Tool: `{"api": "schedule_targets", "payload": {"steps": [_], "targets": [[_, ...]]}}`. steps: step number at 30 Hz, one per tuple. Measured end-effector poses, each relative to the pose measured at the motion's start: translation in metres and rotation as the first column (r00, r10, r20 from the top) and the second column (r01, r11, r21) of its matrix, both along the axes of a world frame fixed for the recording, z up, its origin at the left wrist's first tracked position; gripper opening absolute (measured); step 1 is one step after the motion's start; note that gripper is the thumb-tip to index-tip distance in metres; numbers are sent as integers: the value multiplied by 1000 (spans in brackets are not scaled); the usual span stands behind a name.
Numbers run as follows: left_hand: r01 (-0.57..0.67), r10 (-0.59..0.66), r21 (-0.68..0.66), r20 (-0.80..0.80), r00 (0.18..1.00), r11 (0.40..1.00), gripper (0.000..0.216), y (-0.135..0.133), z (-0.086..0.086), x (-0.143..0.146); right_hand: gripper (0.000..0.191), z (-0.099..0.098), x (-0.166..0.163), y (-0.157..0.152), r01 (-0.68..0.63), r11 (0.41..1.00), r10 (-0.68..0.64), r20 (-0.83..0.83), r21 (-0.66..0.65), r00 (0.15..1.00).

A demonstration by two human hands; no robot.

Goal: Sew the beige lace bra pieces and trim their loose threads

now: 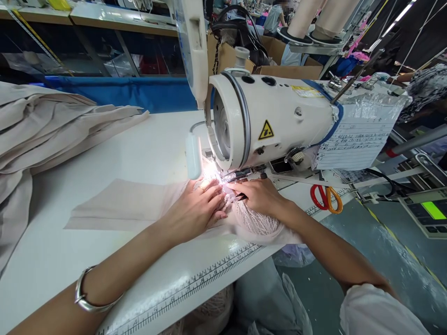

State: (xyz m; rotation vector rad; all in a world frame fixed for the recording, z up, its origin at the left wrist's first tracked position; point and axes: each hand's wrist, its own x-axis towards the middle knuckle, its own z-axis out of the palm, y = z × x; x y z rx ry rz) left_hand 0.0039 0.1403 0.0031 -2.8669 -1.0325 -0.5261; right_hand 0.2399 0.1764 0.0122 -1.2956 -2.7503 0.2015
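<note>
Pale pink fabric lies on the white sewing table and runs under the head of a sewing machine. My left hand lies on this fabric with fingers stretched toward the lit needle area, a ring on one finger. On the other side, my right hand is closed, its index finger reaching to the lace by the needle. Dark pointed tips, which look like thread snips, stick out below that hand. Gathered pink lace bunches under it. Glare and fingers hide the needle and presser foot.
A stack of pale fabric pieces covers the table's left. Scissors with red and orange handles hang at the right. A printed ruler follows the front edge. A small lamp stands by the needle. Another person is at far right.
</note>
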Motion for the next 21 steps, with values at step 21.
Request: {"api": "schedule_targets", "payload": {"steps": [21], "targets": [[-36,35,-48,-19,999,998,40,1,-2,-1,55,3,13,17,-152,988,151,49,10,987]]}}
